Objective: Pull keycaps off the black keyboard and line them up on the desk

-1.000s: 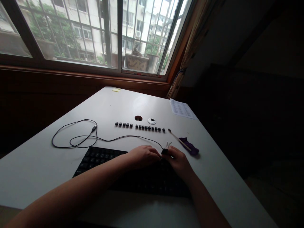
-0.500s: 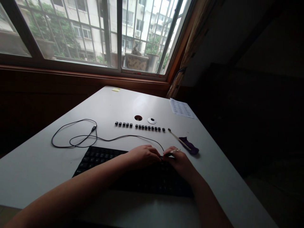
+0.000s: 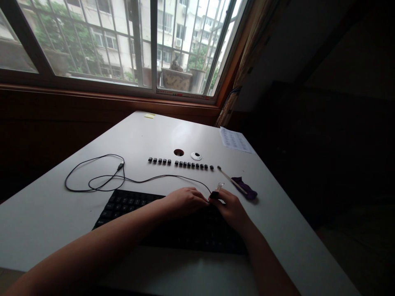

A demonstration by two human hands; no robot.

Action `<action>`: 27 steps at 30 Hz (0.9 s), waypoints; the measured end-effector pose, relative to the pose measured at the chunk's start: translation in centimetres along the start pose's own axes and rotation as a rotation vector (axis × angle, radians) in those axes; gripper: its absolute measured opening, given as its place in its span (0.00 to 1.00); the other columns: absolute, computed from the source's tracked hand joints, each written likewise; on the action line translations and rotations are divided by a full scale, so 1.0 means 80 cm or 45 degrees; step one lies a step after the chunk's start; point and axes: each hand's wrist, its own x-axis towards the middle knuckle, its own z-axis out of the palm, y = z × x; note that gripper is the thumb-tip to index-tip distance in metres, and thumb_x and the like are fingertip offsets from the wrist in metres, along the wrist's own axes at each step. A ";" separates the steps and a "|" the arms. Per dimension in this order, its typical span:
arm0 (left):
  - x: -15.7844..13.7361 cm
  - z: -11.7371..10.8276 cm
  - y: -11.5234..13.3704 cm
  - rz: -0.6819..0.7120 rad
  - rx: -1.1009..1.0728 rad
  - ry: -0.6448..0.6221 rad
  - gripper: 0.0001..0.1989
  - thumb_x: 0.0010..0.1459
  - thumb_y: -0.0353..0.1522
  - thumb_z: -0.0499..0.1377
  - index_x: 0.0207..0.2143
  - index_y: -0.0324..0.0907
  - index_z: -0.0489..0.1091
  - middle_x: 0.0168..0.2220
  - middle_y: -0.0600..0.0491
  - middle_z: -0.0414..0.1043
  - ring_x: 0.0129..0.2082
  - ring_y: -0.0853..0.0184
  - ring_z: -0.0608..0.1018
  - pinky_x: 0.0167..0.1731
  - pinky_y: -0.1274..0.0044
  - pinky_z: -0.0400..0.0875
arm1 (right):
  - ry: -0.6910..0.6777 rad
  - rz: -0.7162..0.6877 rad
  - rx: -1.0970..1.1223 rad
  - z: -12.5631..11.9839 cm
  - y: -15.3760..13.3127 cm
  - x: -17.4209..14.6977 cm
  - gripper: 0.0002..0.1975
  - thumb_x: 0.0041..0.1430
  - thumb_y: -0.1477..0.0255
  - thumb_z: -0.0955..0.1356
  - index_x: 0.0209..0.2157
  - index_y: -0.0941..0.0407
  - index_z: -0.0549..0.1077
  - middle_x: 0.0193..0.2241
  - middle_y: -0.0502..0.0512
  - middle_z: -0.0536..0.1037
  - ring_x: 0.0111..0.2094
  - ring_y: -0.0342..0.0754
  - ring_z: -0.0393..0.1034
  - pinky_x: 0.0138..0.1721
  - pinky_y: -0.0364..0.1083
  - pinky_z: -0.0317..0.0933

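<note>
A black keyboard (image 3: 129, 201) lies on the white table, its middle and right side mostly covered by my arms and in shadow. My left hand (image 3: 187, 201) rests over its far edge, fingers bent and pressed together; whatever is at the fingertips is hidden. Close beside it, my right hand (image 3: 230, 207) is closed on a small keycap puller (image 3: 215, 194) with a black body and pale prongs pointing up and away. The fingertips of both hands nearly meet. A thin black cable (image 3: 191, 179) runs from the keyboard's far edge near them.
Loose black keycaps (image 3: 189, 164) stand in a row beyond the keyboard. A small brush (image 3: 228, 176) leans across a purple cloth (image 3: 247, 190) at the right. Further back are a round hole (image 3: 178, 152), a white ring cover (image 3: 196, 156), a printed sheet (image 3: 236, 139) and yellow notes (image 3: 149, 116).
My right hand has turned the keycap puller: its pale prongs pointed rightward before and now point more upward. My left hand stays in nearly the same place.
</note>
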 end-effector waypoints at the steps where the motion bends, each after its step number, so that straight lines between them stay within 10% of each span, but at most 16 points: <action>1: 0.000 0.000 0.001 -0.008 -0.006 0.000 0.12 0.64 0.28 0.59 0.48 0.45 0.76 0.46 0.49 0.79 0.43 0.65 0.80 0.47 0.74 0.73 | -0.004 -0.004 -0.011 0.001 -0.002 0.001 0.05 0.64 0.71 0.67 0.32 0.53 0.73 0.31 0.54 0.75 0.34 0.50 0.70 0.37 0.48 0.64; 16: -0.001 -0.001 0.010 -0.053 -0.074 -0.035 0.19 0.67 0.24 0.52 0.57 0.46 0.68 0.58 0.50 0.70 0.50 0.66 0.79 0.52 0.76 0.73 | 0.241 0.048 0.058 0.002 0.001 -0.005 0.05 0.62 0.70 0.67 0.32 0.53 0.74 0.29 0.53 0.76 0.32 0.51 0.71 0.35 0.48 0.64; 27: 0.002 0.001 0.012 -0.104 -0.065 0.115 0.08 0.66 0.31 0.56 0.46 0.41 0.72 0.45 0.48 0.73 0.38 0.69 0.78 0.40 0.79 0.74 | 0.175 0.242 0.279 0.004 0.004 -0.004 0.12 0.56 0.60 0.72 0.33 0.54 0.77 0.30 0.53 0.78 0.33 0.52 0.73 0.35 0.49 0.67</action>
